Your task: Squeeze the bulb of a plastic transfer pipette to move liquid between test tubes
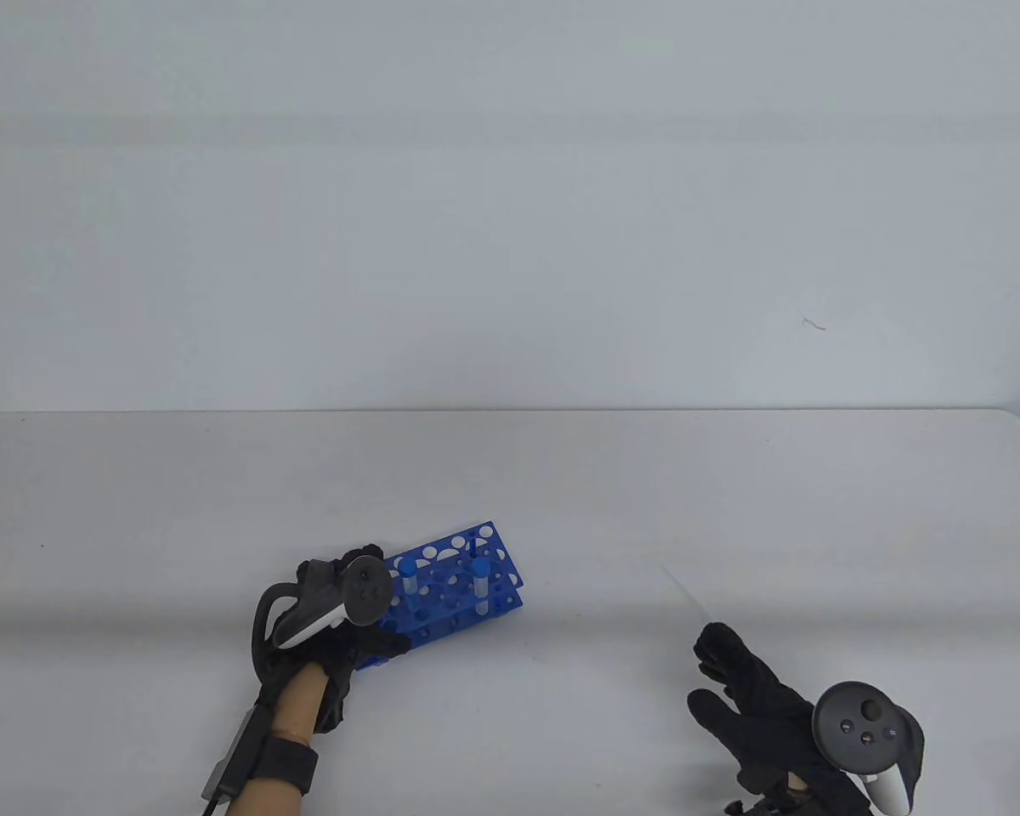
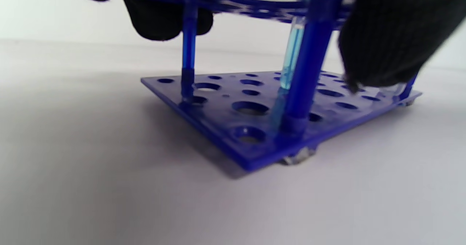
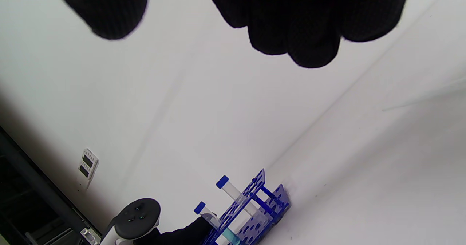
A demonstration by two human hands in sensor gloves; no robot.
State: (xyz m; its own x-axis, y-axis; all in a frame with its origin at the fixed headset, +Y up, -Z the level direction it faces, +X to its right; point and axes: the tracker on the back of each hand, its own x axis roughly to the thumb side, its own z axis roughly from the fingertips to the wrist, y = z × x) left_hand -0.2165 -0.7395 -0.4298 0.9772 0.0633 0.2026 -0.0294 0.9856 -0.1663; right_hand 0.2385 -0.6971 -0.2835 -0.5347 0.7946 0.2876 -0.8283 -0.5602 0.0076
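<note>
The table view looks down from the front onto the desk (image 1: 561, 476) and the far wall. The left wrist view sits low, very near the rack (image 2: 255, 128). The right wrist view is tilted, farther off, facing the same rack (image 3: 255, 208).

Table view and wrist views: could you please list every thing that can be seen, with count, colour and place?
test tube rack: one, blue, near front of table, left of centre.
test tubes: two, clear with blue caps, upright in the rack; one holds pale blue liquid.
pipette: one, clear and thin, lying on the table beyond the right hand.
table: one, white.
wall plate: one, white, on the wall.
left hand: black glove, holding the rack's near end.
right hand: black glove, fingers spread, holding nothing.
</note>
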